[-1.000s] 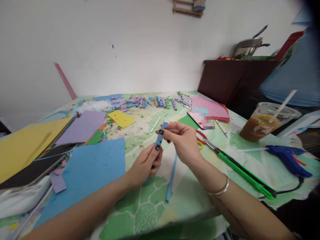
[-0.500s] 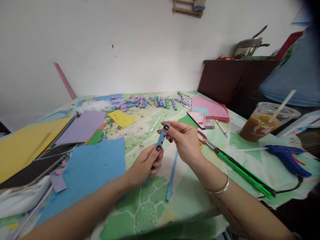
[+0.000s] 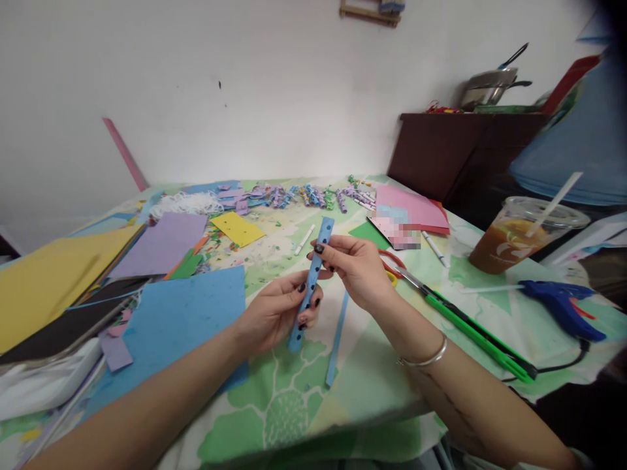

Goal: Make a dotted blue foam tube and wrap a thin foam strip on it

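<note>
and there it was: a slim, flat, dotted blue paper strip (image 3: 313, 277), tilted in the air over the printed tablecloth (image 3: 377, 385), dark round spots running down its length! the left hand (image 3: 274, 310) was clamped on its lower half, the right hand (image 3: 356, 269) pinched it higher up, the 2 just beside each other. below lay 1 narrow, plain blue strip (image 3: 336, 343). off to the right, 1 green utility knife (image 3: 480, 334), 1 blue glue gun (image 3: 548, 295) and 1 clear plastic cup (image 3: 497, 251), its white print too small to read.
</note>
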The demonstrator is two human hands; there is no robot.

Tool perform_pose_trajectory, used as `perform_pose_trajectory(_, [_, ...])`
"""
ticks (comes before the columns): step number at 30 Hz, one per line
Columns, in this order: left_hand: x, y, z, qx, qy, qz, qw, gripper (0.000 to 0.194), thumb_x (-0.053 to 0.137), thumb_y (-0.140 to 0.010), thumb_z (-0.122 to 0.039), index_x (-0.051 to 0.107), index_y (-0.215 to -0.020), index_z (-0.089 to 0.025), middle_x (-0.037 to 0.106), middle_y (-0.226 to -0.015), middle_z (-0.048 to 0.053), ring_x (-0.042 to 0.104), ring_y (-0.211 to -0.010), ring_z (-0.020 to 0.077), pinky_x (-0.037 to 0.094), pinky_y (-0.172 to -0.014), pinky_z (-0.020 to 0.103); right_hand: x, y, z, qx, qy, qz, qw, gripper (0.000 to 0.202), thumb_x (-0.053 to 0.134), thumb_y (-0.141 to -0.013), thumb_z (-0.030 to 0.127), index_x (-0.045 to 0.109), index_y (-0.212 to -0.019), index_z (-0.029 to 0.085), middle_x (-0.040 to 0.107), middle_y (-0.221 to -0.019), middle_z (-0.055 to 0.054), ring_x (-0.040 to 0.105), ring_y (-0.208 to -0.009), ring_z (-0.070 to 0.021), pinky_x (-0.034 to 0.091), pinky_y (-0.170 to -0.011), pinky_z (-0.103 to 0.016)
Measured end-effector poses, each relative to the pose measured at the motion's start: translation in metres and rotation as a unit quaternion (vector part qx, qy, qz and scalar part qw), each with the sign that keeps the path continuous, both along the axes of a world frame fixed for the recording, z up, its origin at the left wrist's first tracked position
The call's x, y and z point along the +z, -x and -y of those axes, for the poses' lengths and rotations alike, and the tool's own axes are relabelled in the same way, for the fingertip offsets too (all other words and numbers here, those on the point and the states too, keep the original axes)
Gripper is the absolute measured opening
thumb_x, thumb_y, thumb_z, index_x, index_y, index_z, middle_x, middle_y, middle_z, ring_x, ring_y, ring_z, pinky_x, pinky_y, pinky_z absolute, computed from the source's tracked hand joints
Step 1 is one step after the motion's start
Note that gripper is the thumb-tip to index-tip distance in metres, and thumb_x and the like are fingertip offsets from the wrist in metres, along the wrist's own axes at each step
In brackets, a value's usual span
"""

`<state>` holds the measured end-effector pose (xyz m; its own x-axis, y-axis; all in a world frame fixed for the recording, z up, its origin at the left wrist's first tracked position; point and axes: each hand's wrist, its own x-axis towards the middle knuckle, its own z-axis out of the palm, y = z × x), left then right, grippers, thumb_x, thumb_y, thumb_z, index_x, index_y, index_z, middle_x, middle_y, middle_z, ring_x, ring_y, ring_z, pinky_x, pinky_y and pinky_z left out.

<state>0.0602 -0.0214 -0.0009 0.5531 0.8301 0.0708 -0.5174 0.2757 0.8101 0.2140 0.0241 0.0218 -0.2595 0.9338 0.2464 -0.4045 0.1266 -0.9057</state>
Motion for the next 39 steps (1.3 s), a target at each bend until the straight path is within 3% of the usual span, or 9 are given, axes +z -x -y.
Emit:
perform_pose_trajectory(3, [-0.002,0.001,-0.002,0.007,-0.014,0.001,1.0,0.027,0.069,-0.081,-0.017,0.059,-0.105,-0.013,0.061,-0.084,0.004,0.055,-0.058,0.0068,0.045,-0.059,0.02,0.003,-0.004,-0.002,-0.014,-0.022,0.005,1.0,0.014,0.078,-0.067,0.027,0.075,-0.076,0.016,0.07,-0.069,-0.003,0.054,-0.06,-0.0104,0.039,-0.054,-0.023])
perform_pose_trajectory(8, [-0.009,0.003,-0.007,0.052,-0.02,-0.098,0.994,0.023,0.074,-0.077,-0.032,0.066,-0.087,-0.013,0.065,-0.082,0.004,0.063,-0.074,0.0143,0.052,-0.072,0.027,0.004,-0.009,-0.005,-0.034,-0.02,0.012,0.999,0.017,0.077,-0.067,0.03,0.075,-0.077,0.016,0.071,-0.07,-0.005,0.052,-0.059,-0.0106,0.035,-0.054,-0.025])
perform_pose_trajectory(12, [-0.006,0.011,-0.012,0.058,-0.1,-0.258,0.959,0.028,0.076,-0.073,-0.039,0.073,-0.085,-0.013,0.068,-0.082,0.006,0.06,-0.071,0.0132,0.049,-0.067,0.024,0.004,-0.011,-0.009,-0.053,-0.019,0.019,0.998,0.019,0.077,-0.065,0.031,0.075,-0.077,0.016,0.071,-0.069,-0.005,0.05,-0.058,-0.0106,0.034,-0.055,-0.026])
perform_pose_trajectory(15, [0.001,0.016,-0.012,0.042,-0.123,-0.318,0.939,0.03,0.075,-0.074,-0.04,0.076,-0.09,-0.015,0.071,-0.086,0.008,0.061,-0.073,0.0158,0.049,-0.067,0.027,0.004,-0.013,-0.01,-0.058,-0.023,0.015,0.998,0.017,0.076,-0.066,0.03,0.075,-0.075,0.016,0.07,-0.068,-0.005,0.049,-0.057,-0.0103,0.033,-0.055,-0.026])
perform_pose_trajectory(18, [0.003,0.017,-0.012,0.043,-0.113,-0.314,0.942,0.03,0.077,-0.071,-0.04,0.076,-0.088,-0.016,0.072,-0.082,0.007,0.061,-0.07,0.0155,0.049,-0.066,0.027,0.005,-0.014,-0.009,-0.051,-0.026,0.011,0.998,0.015,0.076,-0.066,0.029,0.074,-0.074,0.016,0.07,-0.068,-0.004,0.048,-0.057,-0.0101,0.033,-0.055,-0.026])
perform_pose_trajectory(24, [-0.012,0.014,-0.01,0.018,-0.031,-0.206,0.978,0.034,0.077,-0.071,-0.042,0.075,-0.09,-0.014,0.069,-0.069,0.006,0.06,-0.062,0.0137,0.046,-0.059,0.024,0.005,-0.014,-0.008,-0.048,-0.034,0.01,0.998,0.016,0.075,-0.068,0.03,0.074,-0.076,0.016,0.07,-0.067,-0.004,0.048,-0.057,-0.0101,0.034,-0.055,-0.026])
perform_pose_trajectory(29, [-0.009,0.007,-0.003,-0.006,0.006,-0.161,0.987,0.035,0.073,-0.076,-0.037,0.071,-0.101,-0.013,0.066,-0.08,0.006,0.061,-0.067,0.0139,0.045,-0.065,0.026,0.004,-0.015,-0.011,-0.069,-0.042,0.011,0.997,0.015,0.075,-0.068,0.028,0.074,-0.076,0.016,0.07,-0.066,-0.003,0.05,-0.057,-0.0099,0.034,-0.054,-0.025])
perform_pose_trajectory(34, [-0.004,0.003,0.001,0.044,-0.078,-0.208,0.974,0.035,0.062,-0.086,-0.036,0.065,-0.111,-0.012,0.06,-0.085,0.004,0.048,-0.065,0.0085,0.037,-0.062,0.024,0.003,-0.015,-0.012,-0.086,-0.053,0.011,0.995,0.012,0.075,-0.07,0.027,0.073,-0.075,0.016,0.071,-0.068,-0.003,0.049,-0.056,-0.0089,0.034,-0.053,-0.024])
perform_pose_trajectory(39, [-0.009,0.002,0.002,0.031,-0.145,-0.257,0.955,0.027,0.049,-0.093,-0.037,0.057,-0.105,-0.014,0.047,-0.071,-0.003,0.043,-0.057,0.0079,0.031,-0.055,0.024,0.002,-0.014,-0.011,-0.084,-0.058,0.012,0.995,0.013,0.076,-0.069,0.026,0.074,-0.077,0.016,0.071,-0.068,-0.003,0.051,-0.056,-0.0092,0.037,-0.052,-0.024])
